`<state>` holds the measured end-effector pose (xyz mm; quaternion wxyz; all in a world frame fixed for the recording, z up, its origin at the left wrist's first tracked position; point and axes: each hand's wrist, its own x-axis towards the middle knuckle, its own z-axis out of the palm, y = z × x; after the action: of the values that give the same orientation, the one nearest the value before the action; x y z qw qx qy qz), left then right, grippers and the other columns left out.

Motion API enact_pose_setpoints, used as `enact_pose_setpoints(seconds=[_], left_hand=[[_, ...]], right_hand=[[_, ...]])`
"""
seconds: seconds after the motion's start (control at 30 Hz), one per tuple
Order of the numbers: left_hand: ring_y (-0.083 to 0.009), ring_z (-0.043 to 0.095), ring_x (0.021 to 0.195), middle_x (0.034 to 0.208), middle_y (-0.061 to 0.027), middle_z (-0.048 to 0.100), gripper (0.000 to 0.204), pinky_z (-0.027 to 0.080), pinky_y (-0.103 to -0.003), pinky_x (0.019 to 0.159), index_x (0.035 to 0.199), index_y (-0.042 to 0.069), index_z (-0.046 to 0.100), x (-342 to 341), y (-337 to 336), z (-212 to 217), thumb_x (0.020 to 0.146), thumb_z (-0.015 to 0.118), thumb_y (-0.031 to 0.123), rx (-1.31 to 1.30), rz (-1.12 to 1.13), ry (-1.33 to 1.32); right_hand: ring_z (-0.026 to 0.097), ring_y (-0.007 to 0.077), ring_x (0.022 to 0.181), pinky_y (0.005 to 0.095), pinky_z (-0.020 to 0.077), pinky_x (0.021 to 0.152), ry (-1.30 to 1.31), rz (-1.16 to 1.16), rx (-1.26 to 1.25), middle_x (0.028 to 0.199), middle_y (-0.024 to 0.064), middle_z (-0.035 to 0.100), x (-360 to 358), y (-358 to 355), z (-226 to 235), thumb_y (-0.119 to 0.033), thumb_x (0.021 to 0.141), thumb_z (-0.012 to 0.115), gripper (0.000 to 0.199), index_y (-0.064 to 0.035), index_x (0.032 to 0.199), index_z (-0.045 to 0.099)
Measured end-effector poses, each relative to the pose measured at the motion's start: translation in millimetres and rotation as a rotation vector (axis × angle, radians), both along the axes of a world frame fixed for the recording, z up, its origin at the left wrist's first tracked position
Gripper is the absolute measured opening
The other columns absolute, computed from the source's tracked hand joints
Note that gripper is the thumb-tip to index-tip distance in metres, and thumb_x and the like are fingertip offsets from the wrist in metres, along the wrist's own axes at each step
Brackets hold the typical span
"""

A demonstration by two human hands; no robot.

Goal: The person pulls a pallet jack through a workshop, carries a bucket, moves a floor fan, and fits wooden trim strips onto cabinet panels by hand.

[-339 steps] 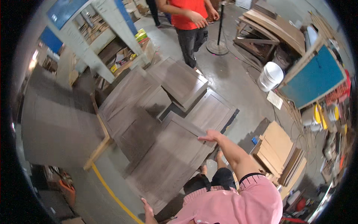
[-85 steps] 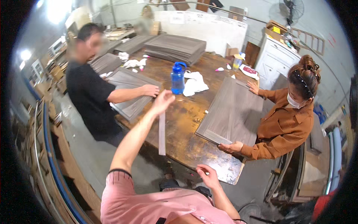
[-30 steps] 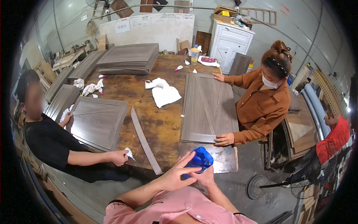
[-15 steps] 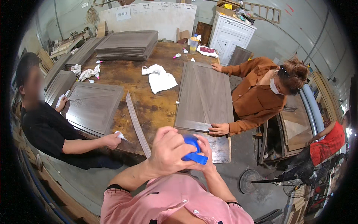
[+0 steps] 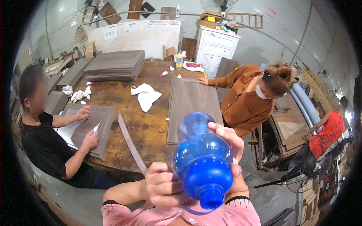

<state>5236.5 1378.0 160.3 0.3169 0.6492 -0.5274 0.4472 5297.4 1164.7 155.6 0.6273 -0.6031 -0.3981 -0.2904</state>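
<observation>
Right hand grips blue bottle; left hand beside.

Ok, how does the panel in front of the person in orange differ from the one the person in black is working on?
The long panel is narrow and bare; the short panel is squarer, with both that person's hands on it. The long panel lies mid-table, the short one overhangs the edge. Both are grey framed door panels lying flat.

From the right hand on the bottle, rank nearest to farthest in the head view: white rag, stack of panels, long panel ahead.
From the right hand on the blue bottle:
1. Long panel, directly ahead.
2. White rag, ahead-left, mid-table.
3. Stack of panels, far left end.
</observation>
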Motion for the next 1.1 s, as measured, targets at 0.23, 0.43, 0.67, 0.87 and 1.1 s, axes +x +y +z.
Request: enact_pose_setpoints(seconds=[0.23,0.43,0.67,0.87,1.1], left_hand=[[-0.0066,0.052,0.065,0.080,0.0097,0.062,0.010,0.040,-0.025,0.070,0.067,0.026,0.062,-6.3,-5.3,33.6,0.063,0.070,0.021,-0.047,-0.068,-0.112],[-0.0130,0.051,0.055,0.058,0.0062,0.049,0.018,0.043,-0.044,0.073,0.066,0.018,0.051,-1.2,-31.3,47.0,0.064,0.068,0.024,-0.378,-0.111,-0.343],[-0.0150,0.051,0.061,0.070,0.0016,0.055,0.022,0.038,-0.046,0.082,0.066,0.014,0.056,-1.7,-12.3,71.7,0.059,0.070,0.029,-0.084,-0.152,-0.347],[-0.0141,0.053,0.057,0.055,0.0049,0.051,0.020,0.043,-0.047,0.074,0.063,0.018,0.051,-4.6,-27.5,79.8,0.056,0.070,0.020,-0.300,-0.116,-0.368],[-0.0158,0.054,0.064,0.067,0.0023,0.056,0.015,0.040,-0.049,0.082,0.067,0.016,0.056,-0.2,-13.5,89.5,0.060,0.069,0.021,-0.247,-0.122,-0.390]], right_hand=[[0.063,0.0375,0.098,0.0403,0.0478,0.086,-0.362,-0.082,-0.033,0.117,0.0248,0.060,-1.2,-0.5,40.6,-0.073,0.074,0.055,0.088,-0.0011,0.124,0.053],[0.063,0.0402,0.099,0.0455,0.0492,0.083,-0.530,-0.157,-0.109,0.118,0.0223,0.058,-10.4,-3.0,75.3,-0.071,0.080,0.049,0.072,-0.0181,0.129,0.051],[0.058,0.0346,0.103,0.0431,0.0468,0.092,-0.545,-0.181,-0.057,0.115,0.0286,0.058,-14.9,-3.5,95.1,-0.081,0.073,0.046,0.098,0.0044,0.120,0.050],[0.063,0.0373,0.098,0.0421,0.0465,0.090,-0.682,-0.240,0.013,0.110,0.0290,0.063,-13.2,1.8,116.2,-0.079,0.072,0.051,0.098,0.0081,0.118,0.053],[0.063,0.0365,0.099,0.0413,0.0457,0.091,-0.717,-0.241,0.011,0.111,0.0283,0.063,-13.7,1.8,129.4,-0.079,0.072,0.052,0.097,0.0070,0.117,0.054]])
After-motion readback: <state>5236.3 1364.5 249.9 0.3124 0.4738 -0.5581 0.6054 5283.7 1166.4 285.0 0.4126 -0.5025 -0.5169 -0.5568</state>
